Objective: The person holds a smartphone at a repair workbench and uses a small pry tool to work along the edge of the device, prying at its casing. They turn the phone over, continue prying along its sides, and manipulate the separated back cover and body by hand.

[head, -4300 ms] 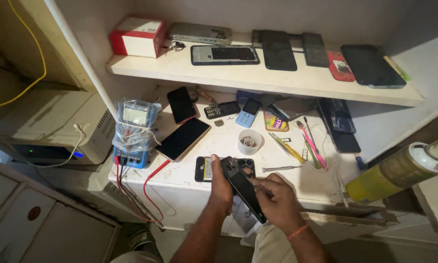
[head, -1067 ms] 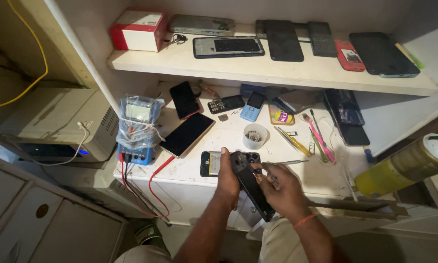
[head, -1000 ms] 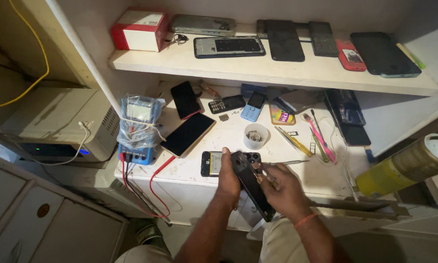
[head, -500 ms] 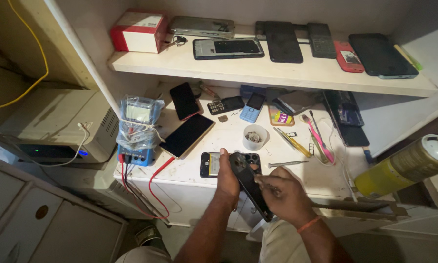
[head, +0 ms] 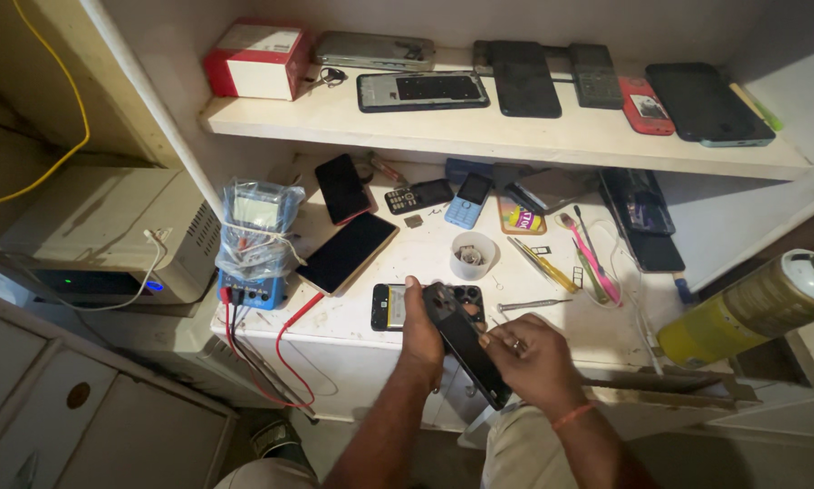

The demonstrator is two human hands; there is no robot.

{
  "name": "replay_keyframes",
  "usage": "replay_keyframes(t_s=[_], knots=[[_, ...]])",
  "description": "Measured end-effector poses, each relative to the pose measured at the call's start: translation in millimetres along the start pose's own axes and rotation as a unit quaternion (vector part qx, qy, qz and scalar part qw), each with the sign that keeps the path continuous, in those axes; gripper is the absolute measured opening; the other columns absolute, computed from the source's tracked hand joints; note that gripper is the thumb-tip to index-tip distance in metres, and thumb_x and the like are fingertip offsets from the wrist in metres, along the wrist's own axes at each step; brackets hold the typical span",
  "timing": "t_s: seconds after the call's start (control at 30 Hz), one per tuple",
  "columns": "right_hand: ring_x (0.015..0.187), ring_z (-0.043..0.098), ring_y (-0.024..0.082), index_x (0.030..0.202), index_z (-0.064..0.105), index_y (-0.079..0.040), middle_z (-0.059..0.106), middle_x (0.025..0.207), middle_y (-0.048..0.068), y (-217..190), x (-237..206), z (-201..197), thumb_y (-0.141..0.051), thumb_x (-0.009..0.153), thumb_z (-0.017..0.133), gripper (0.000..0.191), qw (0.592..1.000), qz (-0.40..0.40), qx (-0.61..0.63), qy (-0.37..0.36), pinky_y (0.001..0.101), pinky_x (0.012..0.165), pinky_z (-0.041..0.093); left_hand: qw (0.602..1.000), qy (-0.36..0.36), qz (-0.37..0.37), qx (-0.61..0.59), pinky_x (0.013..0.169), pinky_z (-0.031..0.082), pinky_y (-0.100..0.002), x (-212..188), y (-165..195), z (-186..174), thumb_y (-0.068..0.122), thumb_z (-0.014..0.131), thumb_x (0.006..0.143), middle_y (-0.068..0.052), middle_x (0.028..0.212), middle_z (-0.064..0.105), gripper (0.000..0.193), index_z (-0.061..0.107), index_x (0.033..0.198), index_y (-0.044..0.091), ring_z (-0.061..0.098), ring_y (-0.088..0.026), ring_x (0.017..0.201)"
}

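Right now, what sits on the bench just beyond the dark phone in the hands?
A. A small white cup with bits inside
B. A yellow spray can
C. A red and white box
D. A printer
A: the small white cup stands on the bench just past the top of the dark phone, which the left hand and right hand both hold.
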State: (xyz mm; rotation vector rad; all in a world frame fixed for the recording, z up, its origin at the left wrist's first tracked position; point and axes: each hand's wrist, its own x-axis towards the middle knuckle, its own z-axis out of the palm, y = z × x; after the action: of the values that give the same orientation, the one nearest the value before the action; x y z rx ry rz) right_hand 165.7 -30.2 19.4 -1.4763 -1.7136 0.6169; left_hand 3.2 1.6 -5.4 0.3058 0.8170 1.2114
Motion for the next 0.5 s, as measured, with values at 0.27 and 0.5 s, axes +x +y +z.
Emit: replay_keyframes(t_s=[0.27, 0.5], knots=[[0.072, 0.067, 0.029, 0.082, 0.075, -0.005, 0.068, 0.077, 0.013, -3.2, -2.4, -3.8, -0.015, 0.083, 0.074, 0.010, 0.996, -0.056, -0.060, -0.039, 0.0382, 0.064, 0.053, 1.000, 0.007, 0.006, 0.011, 0.073, 0.060, -0.043, -3.9, 2.7, 2.0, 0.077, 0.024, 0.093, -0.020, 0.089, 0.074, 0.083, 0.061, 0.108, 0.005, 0.070, -0.031, 0.073], [0.080, 0.067, 0.033, 0.083, 0.073, -0.004, 0.069, 0.082, 0.015, -2.6, -2.3, -2.3, -0.009, 0.082, 0.069, 0.007, 0.989, -0.126, -0.072, -0.025, 0.0412, 0.070, 0.053, 1.000, 0.010, 0.003, 0.008, 0.082, 0.058, -0.040, 0.9, -0.5, -2.6, 0.076, 0.025, 0.094, -0.018, 0.090, 0.075, 0.084, 0.066, 0.108, 0.005, 0.070, -0.029, 0.078]])
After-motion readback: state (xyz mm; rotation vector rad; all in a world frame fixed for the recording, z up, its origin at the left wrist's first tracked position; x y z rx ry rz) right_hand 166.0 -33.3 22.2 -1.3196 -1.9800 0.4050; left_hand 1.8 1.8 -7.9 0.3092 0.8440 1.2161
